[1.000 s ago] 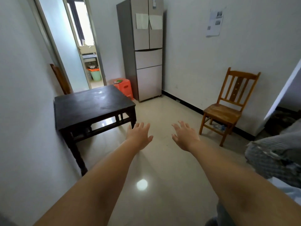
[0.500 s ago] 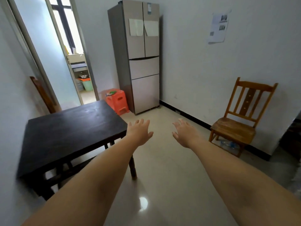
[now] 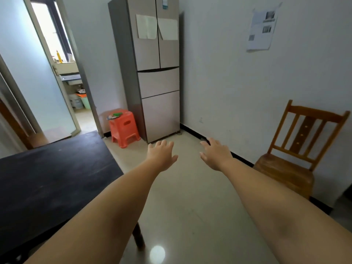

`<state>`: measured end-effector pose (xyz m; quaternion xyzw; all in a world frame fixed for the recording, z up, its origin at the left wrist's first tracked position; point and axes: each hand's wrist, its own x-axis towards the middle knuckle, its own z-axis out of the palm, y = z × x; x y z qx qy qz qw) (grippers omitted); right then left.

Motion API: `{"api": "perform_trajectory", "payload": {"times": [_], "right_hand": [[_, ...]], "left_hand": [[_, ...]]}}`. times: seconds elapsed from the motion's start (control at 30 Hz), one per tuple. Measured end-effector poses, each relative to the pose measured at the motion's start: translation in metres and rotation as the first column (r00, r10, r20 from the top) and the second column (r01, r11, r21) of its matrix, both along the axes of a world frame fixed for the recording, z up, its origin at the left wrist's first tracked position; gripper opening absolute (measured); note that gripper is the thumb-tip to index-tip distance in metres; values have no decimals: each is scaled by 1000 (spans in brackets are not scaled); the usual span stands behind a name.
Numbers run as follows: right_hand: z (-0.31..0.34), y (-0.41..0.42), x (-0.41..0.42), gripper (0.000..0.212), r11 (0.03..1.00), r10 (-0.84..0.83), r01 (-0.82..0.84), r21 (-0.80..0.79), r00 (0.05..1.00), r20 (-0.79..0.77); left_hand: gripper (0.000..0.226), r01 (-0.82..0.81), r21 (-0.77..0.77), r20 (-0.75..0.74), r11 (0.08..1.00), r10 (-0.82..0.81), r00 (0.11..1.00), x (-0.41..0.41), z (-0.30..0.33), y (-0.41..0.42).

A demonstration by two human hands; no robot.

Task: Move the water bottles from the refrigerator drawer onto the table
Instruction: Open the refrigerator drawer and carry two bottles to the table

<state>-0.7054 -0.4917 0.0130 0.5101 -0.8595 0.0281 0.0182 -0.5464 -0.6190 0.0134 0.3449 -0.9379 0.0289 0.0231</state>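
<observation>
A tall beige refrigerator (image 3: 159, 73) stands against the far wall, its two upper doors and both lower drawers closed. No water bottles show. The dark wooden table (image 3: 47, 183) fills the left foreground. My left hand (image 3: 162, 156) and my right hand (image 3: 215, 155) are stretched out in front of me, palms down, fingers spread, holding nothing. Both hover over the floor, a short way in front of the refrigerator's bottom drawer (image 3: 162, 117).
An orange plastic stool (image 3: 124, 128) with small items on top sits left of the refrigerator. A wooden chair (image 3: 293, 155) stands by the right wall. An open doorway (image 3: 66, 73) lies at the far left. Bare tiled floor (image 3: 190, 206) runs between table and chair.
The view has moved forward toward the refrigerator, which now looks larger and closer. The table has slid to my left and the chair to my right. Both hands stay open and outstretched.
</observation>
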Motion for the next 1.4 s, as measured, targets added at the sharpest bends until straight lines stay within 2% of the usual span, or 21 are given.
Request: {"api": "perform_trajectory", "payload": {"times": [0.27, 0.53, 0.67, 0.9, 1.1, 1.4], "right_hand": [[15, -135, -149, 52, 999, 52, -52, 8, 999, 0], [-8, -279, -228, 53, 988, 148, -149, 44, 989, 28], [-16, -373, -279, 53, 987, 154, -156, 50, 988, 32], [11, -532, -360, 51, 992, 125, -125, 0, 991, 43], [0, -638, -406, 51, 987, 148, -152, 51, 987, 64], [-8, -845, -514, 53, 970, 225, -228, 87, 973, 44]], "left_hand": [[60, -90, 42, -57, 995, 93, 994, -127, 10, -123], [56, -176, 70, -13, 982, 178, 984, -208, -13, -260], [58, -200, 85, -29, 976, 203, 979, -253, -18, -353], [55, -256, 109, -45, 961, 262, 964, -322, 13, -519], [55, -263, 177, -30, 949, 272, 962, -372, -4, -610], [57, -362, 181, -41, 915, 375, 926, -462, -10, -807]]}}
